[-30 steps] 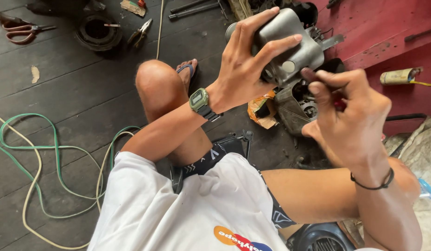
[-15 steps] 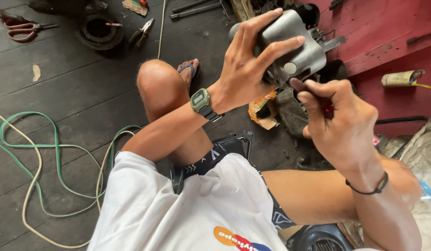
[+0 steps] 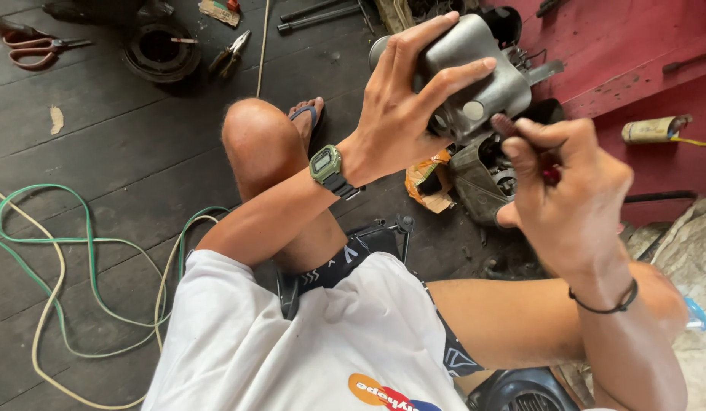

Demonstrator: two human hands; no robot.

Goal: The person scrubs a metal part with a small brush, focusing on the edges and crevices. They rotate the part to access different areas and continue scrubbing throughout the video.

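Two hands are working: the left hand [image 3: 399,114] is clasping the metal housing [image 3: 482,65], the right hand [image 3: 570,194] is pinching a red-handled tool [image 3: 551,173]. A slipping tool tip is likely risking a gouged housing or jabbed fingers.

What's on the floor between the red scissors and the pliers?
In the head view, a dark round metal ring part lies on the dark floorboards between the red-handled scissors and the pliers.

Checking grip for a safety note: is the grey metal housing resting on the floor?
No: the left hand holds the grey metal housing up in the air, above the dark plank floor.
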